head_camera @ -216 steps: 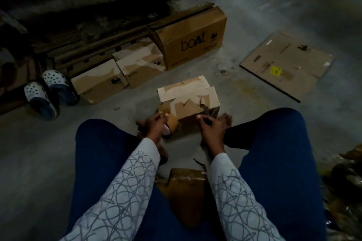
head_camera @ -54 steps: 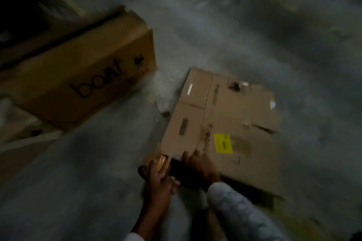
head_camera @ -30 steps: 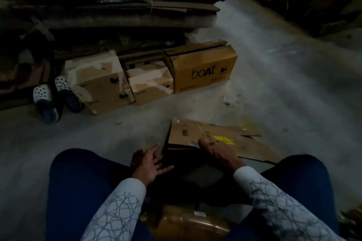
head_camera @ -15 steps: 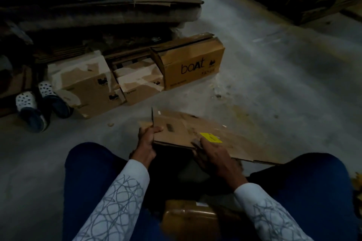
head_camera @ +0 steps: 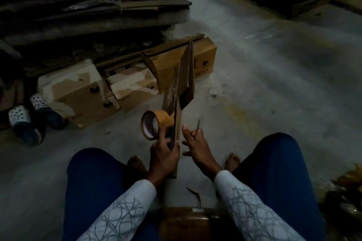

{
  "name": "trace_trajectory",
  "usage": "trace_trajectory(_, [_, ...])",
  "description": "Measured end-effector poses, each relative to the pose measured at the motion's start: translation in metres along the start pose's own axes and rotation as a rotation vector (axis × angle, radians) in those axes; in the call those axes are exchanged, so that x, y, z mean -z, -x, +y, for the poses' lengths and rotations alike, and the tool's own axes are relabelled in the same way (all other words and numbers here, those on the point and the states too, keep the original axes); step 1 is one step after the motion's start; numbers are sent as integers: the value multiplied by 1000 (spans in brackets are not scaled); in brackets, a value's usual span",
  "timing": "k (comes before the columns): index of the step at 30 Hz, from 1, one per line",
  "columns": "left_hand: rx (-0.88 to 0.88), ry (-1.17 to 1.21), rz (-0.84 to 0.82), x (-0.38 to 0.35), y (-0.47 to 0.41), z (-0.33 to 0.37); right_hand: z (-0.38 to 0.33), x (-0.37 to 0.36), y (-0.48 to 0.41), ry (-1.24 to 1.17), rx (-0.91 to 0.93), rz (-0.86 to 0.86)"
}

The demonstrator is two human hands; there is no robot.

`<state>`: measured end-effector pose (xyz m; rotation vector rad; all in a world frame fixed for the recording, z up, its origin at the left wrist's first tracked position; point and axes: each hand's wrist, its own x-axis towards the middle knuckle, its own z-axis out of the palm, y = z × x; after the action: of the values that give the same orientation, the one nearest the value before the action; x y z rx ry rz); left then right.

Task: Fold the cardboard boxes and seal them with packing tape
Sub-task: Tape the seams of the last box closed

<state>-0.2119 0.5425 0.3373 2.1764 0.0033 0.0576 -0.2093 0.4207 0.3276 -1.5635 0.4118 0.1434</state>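
Dim in there, so take this with a pinch of salt. Using the flattened cardboard box (head_camera: 185, 76) as the reference, since the person had it stood up on edge on the concrete floor (head_camera: 274, 84) between their spread knees, thin side toward them.

Way off to its left sat a pair of spotted clogs (head_camera: 25, 123). Closer in on that side were two made-up boxes with patchy torn faces, a bigger one (head_camera: 78, 94) and a smaller one (head_camera: 133, 86), side by side. A printed carton (head_camera: 203, 58) stood right behind the upright card, which hid part of it.

Just left of the card, touching its face, was the brown tape roll (head_camera: 156, 123), open core facing left. The left hand (head_camera: 164, 154) had its fingers curled round the card's near edge low down and looked to be holding the roll against it too, though I couldn't tell how firmly.

Just right of the card, not touching it, the right hand (head_camera: 195, 145) had its thumb up and its fingers pinching a thin dark sliver (head_camera: 198, 125) that poked upward. Couldn't make out what that was.

Nearer than the card, in the person's lap, lay a brown wrapped bundle (head_camera: 186, 225).
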Motion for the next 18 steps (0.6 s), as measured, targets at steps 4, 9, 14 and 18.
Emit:
trace_trajectory(4, [-7, 38, 5, -15, 19, -22, 16, -19, -11, 27, -103, 31])
trace_trajectory(9, [103, 97, -6, -17, 9, -35, 23, -23, -19, 110, -109, 84])
trace_trajectory(14, [195, 74, 22, -17, 3, -30, 18, -21, -22, 264, 6, 136])
trace_trajectory(18, [305, 128, -21, -16, -1, -19, 11, -7, -32, 290, 65, 217])
